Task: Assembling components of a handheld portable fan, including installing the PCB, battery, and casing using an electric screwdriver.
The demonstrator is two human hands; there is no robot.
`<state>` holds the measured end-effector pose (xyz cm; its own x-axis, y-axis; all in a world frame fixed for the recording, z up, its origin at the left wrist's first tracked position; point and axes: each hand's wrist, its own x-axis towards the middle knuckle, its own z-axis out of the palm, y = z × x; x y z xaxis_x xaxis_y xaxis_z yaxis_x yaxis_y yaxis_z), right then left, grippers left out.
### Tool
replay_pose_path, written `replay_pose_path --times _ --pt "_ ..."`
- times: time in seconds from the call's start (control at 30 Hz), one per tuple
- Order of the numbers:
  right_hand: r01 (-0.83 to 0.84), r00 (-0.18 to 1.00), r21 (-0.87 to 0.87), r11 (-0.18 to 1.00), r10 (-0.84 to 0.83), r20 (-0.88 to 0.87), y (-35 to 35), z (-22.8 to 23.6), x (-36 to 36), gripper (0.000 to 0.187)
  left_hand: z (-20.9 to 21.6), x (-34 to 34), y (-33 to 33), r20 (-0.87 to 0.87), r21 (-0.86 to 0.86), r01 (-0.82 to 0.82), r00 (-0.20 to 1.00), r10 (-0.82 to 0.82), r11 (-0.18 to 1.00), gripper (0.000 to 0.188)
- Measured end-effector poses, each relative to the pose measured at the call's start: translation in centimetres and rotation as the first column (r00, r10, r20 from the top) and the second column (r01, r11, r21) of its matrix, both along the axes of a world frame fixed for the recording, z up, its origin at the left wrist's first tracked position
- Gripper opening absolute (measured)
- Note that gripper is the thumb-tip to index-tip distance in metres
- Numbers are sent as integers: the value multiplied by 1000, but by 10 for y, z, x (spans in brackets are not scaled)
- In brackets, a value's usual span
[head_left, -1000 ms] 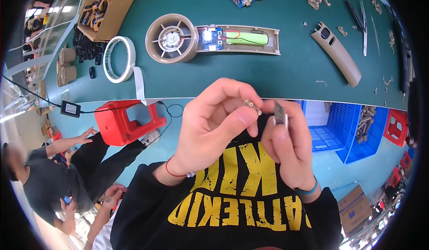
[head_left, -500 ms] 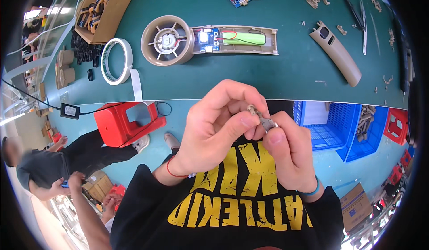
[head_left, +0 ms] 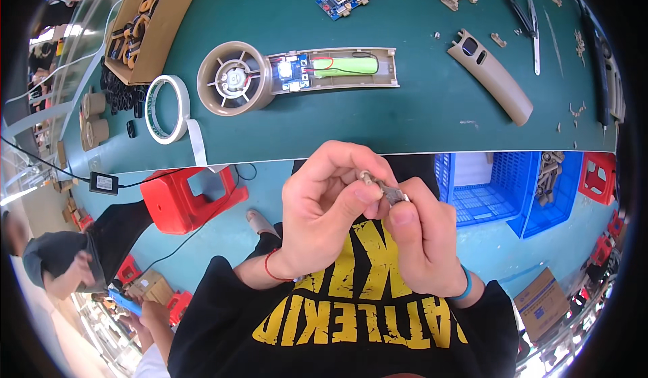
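Observation:
My left hand [head_left: 324, 212] and my right hand [head_left: 422, 239] are held together close to my chest, below the table's near edge. Between the fingertips of both hands sits a small grey metal part [head_left: 388, 190]. My left thumb and forefinger pinch its left end, my right thumb presses on its right end. On the green table [head_left: 405, 118] lies an open beige fan housing [head_left: 233, 79] with a handle holding a green battery [head_left: 344, 65] and a blue circuit board [head_left: 289, 69].
A beige handle cover [head_left: 489, 74] lies to the right, with tweezers [head_left: 533, 17] beyond it. A tape roll [head_left: 165, 108] and a cardboard box of parts [head_left: 145, 20] sit at the left. Blue crates [head_left: 482, 185] and a red stool [head_left: 185, 199] stand under the table. Another person [head_left: 61, 263] crouches at lower left.
My hands have closed in on the small metal part, which has turned from upright to lying flat between both thumbs. The person at lower left has shifted.

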<state>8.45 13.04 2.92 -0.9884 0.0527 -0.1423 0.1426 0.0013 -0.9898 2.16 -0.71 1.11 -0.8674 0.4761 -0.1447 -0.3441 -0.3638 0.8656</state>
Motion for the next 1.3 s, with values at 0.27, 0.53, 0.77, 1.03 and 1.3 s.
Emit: replay_pose_path --times 0.27,0.53,0.77,1.03,1.3 --pt "18 1000 43 999 -18 -3 1 -1 0 29 -2 2 2 9 7 -18 1000 18 1000 23" --pt "31 999 173 984 -24 -41 -1 -3 1 9 -3 7 7 -62 -6 -110 992 110 994 21" --pt "-3 999 147 989 11 -50 0 -3 0 10 -3 8 7 -80 3 -115 990 115 993 19" --pt "-64 997 146 987 69 -27 4 -1 -1 11 -5 8 5 -88 -9 -104 991 103 995 19" --pt "-39 998 137 990 44 -34 1 -7 3 13 -2 5 2 -62 -46 -58 997 55 997 23"
